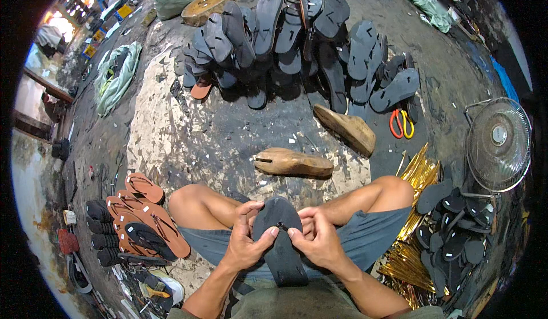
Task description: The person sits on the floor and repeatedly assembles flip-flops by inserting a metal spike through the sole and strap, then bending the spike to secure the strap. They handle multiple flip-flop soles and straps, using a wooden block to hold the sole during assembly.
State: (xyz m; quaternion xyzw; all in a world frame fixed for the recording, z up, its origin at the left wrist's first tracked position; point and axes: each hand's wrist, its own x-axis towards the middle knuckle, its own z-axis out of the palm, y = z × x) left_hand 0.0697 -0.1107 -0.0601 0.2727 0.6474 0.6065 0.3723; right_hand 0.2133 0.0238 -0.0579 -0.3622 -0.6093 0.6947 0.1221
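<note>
A stained floor (222,127) surrounds the nearer wooden last (294,163); on the person's side of it, the left hand (243,243) and right hand (319,240) pinch a black sole (274,211) between thumbs and fingers.

The held sole (282,249) looks matt, the wooden shoe lasts (294,163) smooth, the strips (421,173) glossy.

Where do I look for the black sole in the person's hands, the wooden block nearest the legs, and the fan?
Black sole (283,248): head view, on its middle.
Wooden block (294,163): head view, on the middle of its body.
Fan (499,135): head view, on the grille's hub.
</note>
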